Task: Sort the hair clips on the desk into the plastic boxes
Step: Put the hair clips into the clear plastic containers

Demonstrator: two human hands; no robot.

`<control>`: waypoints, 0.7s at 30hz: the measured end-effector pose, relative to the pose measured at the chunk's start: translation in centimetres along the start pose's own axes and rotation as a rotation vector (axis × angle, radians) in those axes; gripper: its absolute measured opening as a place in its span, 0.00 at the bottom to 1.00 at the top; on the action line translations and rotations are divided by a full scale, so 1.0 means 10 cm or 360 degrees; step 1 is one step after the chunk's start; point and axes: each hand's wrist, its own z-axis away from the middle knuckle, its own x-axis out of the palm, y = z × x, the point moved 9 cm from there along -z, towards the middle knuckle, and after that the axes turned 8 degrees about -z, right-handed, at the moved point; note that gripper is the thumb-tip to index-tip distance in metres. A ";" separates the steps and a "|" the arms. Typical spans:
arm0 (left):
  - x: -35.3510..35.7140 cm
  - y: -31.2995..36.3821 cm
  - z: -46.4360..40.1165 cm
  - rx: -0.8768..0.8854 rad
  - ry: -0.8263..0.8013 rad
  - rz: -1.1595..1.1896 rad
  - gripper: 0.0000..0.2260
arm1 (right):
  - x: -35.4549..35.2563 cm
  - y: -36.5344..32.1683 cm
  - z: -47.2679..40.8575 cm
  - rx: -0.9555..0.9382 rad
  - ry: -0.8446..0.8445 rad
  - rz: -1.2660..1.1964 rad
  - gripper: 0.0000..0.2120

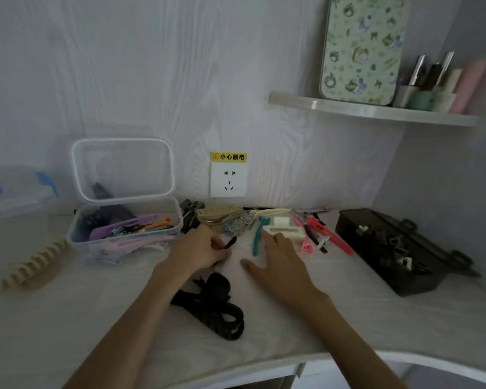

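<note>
While curled at the centre of the desk (348, 310), left hand (199, 249) pinches a slim black clip (230, 242), glossy, tip pointing toward one o'clock. Right hand (281, 262) lies flat, fingers spread apart and straight, fingertips touching a white rectangular claw clip (282, 230), matte plastic.

Observed at twelve o'clock of the hands: a loose row of clips (314, 231) along the wall, pink, red, teal, cream and wire types, mixed shapes. At six o'clock: a heap of black clips (213, 304), dull and toothed.

At ten o'clock: clear plastic box (124, 228), lid raised, holding purple, pink, orange and black clips. At three o'clock: dark smoked box (399, 251), translucent, latched sides, claw clips inside. At nine o'clock: cream ribbed clip (28, 265), long, curved. Desk surface pale, woodgrain.
</note>
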 end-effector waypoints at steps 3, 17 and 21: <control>-0.08 -0.15 0.03 -0.0052 0.0097 0.0076 0.10 | 0.01 -0.04 -0.12 0.0073 -0.0005 0.0251 0.34; -1.03 0.00 0.48 0.0398 0.1141 0.0863 0.04 | -0.39 0.10 -0.24 0.0218 0.0543 -0.0229 0.13; -1.44 -0.65 0.76 0.0003 0.1678 0.0807 0.06 | -0.58 -0.01 -0.23 0.0046 0.0824 -0.0639 0.09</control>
